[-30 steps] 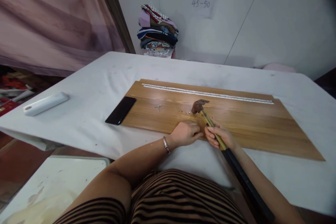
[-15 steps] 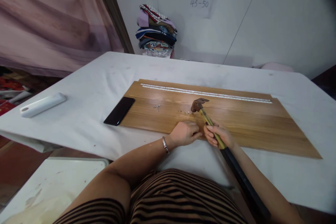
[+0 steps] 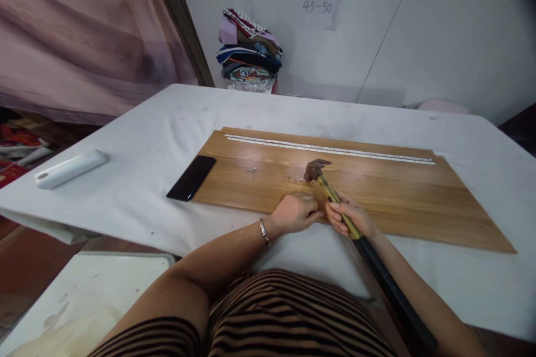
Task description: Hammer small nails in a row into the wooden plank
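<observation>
Board (image 3: 419, 195) on white table (image 3: 138, 136), pink curtain (image 3: 104, 28), stacked cloth (image 3: 251, 50), pale wall (image 3: 377, 0)

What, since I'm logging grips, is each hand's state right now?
Left hand: curled at the near edge of the wooden board; whether it holds anything cannot be told.
Right hand: closed, holding the hammer by its handle.

I see the left hand (image 3: 294, 213) loosely curled, palm down; just right of its fingers (image 3: 310, 204), the right hand (image 3: 355, 214) grips.

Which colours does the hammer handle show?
The hammer handle is yellow and black; it shows best in the head view.
</observation>
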Available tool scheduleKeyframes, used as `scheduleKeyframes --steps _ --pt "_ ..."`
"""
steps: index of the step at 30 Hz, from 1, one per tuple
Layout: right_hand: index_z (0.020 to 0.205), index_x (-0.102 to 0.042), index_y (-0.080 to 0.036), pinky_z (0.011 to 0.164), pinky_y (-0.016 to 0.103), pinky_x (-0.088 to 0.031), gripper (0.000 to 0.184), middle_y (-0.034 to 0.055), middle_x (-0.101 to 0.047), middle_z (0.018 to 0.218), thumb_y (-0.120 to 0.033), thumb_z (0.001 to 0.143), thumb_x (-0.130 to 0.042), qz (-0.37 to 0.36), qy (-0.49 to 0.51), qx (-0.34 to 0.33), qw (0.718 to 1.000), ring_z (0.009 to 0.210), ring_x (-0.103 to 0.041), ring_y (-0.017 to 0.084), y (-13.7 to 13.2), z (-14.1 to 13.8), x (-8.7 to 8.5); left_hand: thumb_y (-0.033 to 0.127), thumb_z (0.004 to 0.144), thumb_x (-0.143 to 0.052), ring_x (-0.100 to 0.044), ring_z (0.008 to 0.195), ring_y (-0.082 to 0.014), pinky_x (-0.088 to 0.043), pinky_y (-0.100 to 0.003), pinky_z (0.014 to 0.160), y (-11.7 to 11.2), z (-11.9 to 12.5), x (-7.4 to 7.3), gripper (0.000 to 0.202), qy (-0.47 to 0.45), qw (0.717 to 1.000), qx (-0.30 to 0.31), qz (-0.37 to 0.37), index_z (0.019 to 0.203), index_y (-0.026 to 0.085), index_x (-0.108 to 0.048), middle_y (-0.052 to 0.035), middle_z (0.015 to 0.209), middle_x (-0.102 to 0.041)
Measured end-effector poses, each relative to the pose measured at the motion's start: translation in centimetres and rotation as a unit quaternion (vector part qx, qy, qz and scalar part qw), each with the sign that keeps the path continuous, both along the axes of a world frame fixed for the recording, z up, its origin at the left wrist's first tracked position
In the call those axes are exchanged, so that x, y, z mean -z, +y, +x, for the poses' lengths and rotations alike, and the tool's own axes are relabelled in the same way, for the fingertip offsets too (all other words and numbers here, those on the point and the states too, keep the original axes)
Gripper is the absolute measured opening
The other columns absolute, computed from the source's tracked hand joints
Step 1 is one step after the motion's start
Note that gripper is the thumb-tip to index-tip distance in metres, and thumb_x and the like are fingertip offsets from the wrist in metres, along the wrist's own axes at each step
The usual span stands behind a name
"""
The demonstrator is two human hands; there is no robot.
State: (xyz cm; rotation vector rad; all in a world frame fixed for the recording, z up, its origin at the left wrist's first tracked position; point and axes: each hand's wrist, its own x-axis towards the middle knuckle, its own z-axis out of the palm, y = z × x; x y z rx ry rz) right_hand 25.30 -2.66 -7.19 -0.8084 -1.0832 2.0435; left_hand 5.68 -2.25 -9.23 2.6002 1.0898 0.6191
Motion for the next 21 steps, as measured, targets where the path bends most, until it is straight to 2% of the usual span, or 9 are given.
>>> scheduleKeyframes --steps 14,21 --pt "0.091 -0.043 -0.024 0.028 0.013 -0.031 0.023 -0.011 -0.047 0.056 -0.031 0.082 -0.063 0.0 -0.004 -0.004 1.0 0.03 -0.034 0.004 0.16 0.11 0.21 0.039 0.096 -0.047 -0.06 0.071 -0.014 -0.041 -0.025 0.064 -0.1 0.01 -0.19 0.035 -0.004 1.0 -0.003 0.01 0.073 0.017 -0.061 -0.0037 0.073 -0.064" --pt "0.094 -0.045 -0.024 0.028 0.013 -0.03 0.024 -0.011 -0.048 0.055 -0.032 0.082 -0.064 -0.003 0.004 -0.009 1.0 0.03 -0.033 0.003 -0.01 0.09 -0.18 0.039 0.096 -0.046 -0.06 0.072 -0.014 -0.041 -0.025 0.064 -0.03 -0.04 0.09 0.035 -0.001 1.0 0.004 0.015 0.075 0.017 -0.062 -0.0033 0.074 -0.065"
